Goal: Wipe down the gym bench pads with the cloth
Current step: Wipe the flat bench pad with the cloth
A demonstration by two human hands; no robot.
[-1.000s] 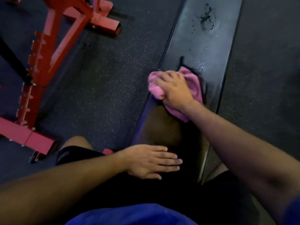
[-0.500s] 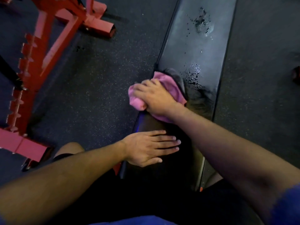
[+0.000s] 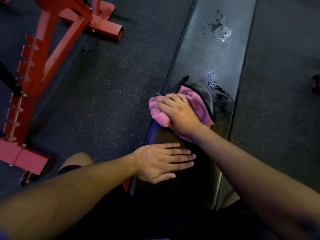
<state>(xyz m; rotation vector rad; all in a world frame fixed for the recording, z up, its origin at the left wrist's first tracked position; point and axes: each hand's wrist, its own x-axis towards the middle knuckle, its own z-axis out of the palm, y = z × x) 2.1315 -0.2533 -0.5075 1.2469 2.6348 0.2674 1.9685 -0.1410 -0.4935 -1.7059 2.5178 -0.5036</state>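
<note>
A long black bench pad [image 3: 213, 54] runs from the bottom centre up to the top right. Wet droplets and a puddle patch sit on its far part. A pink cloth [image 3: 158, 113] with a grey edge lies bunched on the pad's left edge, partly hanging over it. My right hand [image 3: 180, 115] presses down on the cloth and grips it. My left hand [image 3: 161, 161] rests flat on the near part of the pad, fingers together and pointing right, holding nothing.
A red steel rack frame [image 3: 52, 49] with notched uprights stands on the left, its feet on the dark speckled rubber floor [image 3: 110, 94]. A dark red object [image 3: 316, 83] shows at the right edge. My knee [image 3: 76, 161] is beside the bench.
My right hand slid the cloth from the middle of the pad toward its left edge, then held near there. My left hand stayed flat on the near pad.
</note>
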